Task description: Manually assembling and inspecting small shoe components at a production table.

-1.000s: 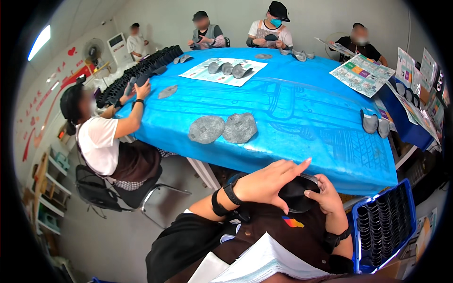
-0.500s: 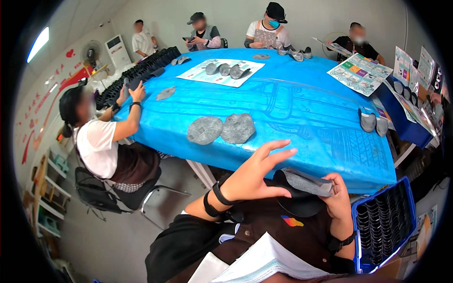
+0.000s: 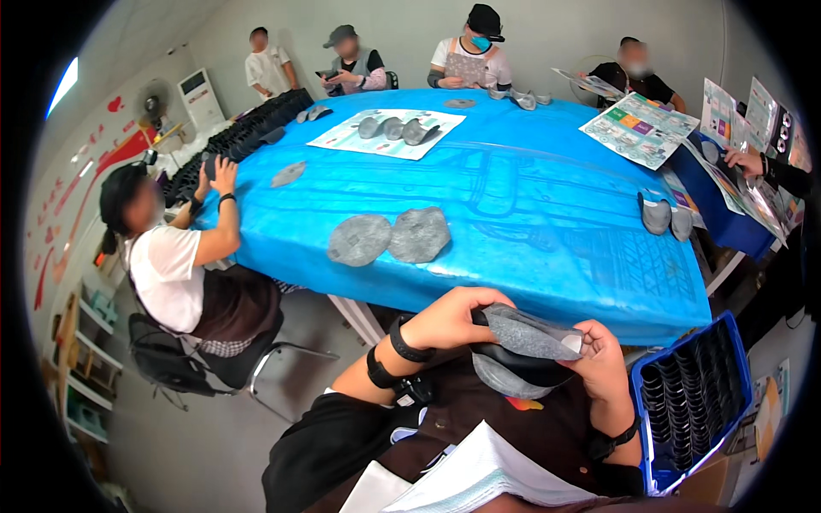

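Observation:
Above the near edge of the blue-covered table, in front of my body, I hold a curved pad of grey felt-like material and black shell. My left hand pinches its left end, thumb underneath and fingers bent over the top. At the other end, my right hand grips a corner beside a small whitish patch. A second grey curved face shows below the black part; whether it belongs to the same piece I cannot tell. Beyond my hands lie two flat grey felt pieces, side by side.
At my right stands a blue crate packed with black curved shells. A printed sheet bears several grey pads; another pair sits at the table's right. Several people sit around the table, one at the left handling a dark pad. Stacked black shells line the far left.
My left hand, spread open before, has closed on the pad's left end. The pad has tilted, showing a grey face underneath. Another person's hand has appeared at the right by the printed sheets.

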Available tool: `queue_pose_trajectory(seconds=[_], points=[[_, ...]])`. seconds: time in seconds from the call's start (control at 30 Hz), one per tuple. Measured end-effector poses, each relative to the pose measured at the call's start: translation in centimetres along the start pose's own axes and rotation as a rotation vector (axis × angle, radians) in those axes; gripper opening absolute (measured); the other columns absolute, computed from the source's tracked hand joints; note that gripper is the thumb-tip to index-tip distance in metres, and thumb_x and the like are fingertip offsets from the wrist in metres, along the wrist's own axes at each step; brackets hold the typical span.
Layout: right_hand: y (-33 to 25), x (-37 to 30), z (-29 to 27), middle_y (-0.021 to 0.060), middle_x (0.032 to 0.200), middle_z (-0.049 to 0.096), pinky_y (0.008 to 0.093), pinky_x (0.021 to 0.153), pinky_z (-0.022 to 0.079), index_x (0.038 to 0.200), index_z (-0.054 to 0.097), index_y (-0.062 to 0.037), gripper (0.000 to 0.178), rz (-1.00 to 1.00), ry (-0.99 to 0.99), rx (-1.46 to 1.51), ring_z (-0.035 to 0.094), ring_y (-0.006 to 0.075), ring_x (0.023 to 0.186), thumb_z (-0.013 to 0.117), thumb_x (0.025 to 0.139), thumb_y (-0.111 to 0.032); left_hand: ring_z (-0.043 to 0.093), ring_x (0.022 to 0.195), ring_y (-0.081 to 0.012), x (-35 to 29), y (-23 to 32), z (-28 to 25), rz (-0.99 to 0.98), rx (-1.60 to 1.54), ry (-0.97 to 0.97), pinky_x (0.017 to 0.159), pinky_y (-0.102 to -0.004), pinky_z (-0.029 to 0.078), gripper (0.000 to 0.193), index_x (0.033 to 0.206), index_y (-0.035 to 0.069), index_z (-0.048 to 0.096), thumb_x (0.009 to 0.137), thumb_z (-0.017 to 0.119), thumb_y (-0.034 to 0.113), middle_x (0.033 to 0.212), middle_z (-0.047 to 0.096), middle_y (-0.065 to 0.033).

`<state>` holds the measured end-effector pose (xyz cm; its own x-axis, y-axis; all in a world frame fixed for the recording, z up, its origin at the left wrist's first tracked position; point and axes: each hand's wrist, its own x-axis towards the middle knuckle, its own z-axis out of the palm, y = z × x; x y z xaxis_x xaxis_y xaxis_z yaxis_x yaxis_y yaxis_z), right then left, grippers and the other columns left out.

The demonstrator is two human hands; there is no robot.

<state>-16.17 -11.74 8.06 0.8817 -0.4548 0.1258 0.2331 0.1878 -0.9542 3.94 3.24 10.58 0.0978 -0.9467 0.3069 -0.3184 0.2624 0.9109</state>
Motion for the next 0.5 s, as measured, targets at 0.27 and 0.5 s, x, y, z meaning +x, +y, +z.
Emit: queue_pose_trajectory(seconds=[0.27, 0.5], points=[[-0.8, -0.1, -1.8, 0.0055, 0.09, 0.057, 0.0218, 0.069, 0.046, 0.112, 0.045, 0.0009, 0.043, 0.08, -0.116, 0.049, 0.055, 0.0096, 0.079, 0.058, 0.071, 0.006, 0.054, 0.081, -0.0102, -0.4, -0.3, -0.9, -0.116, -0.086, 0.048, 0.073, -0.0241, 0.043, 0.032, 0.098, -0.003, 0.057, 0.066, 0.06, -0.004, 0.09, 0.06, -0.0049], [-2.1, -0.5, -2.0, 0.0094, 0.113, 0.047, 0.0262, 0.083, 0.04, 0.119, 0.041, -0.0027, 0.047, -0.025, -0.121, -0.113, 0.047, 0.0121, 0.102, 0.057, 0.076, -0.002, 0.053, 0.075, -0.0093, 0.6, -0.6, -0.3, -0.055, -0.063, 0.138, 0.067, -0.0215, 0.041, 0.028, 0.093, -0.004, 0.059, 0.065, 0.063, -0.002, 0.079, 0.058, -0.0034]])
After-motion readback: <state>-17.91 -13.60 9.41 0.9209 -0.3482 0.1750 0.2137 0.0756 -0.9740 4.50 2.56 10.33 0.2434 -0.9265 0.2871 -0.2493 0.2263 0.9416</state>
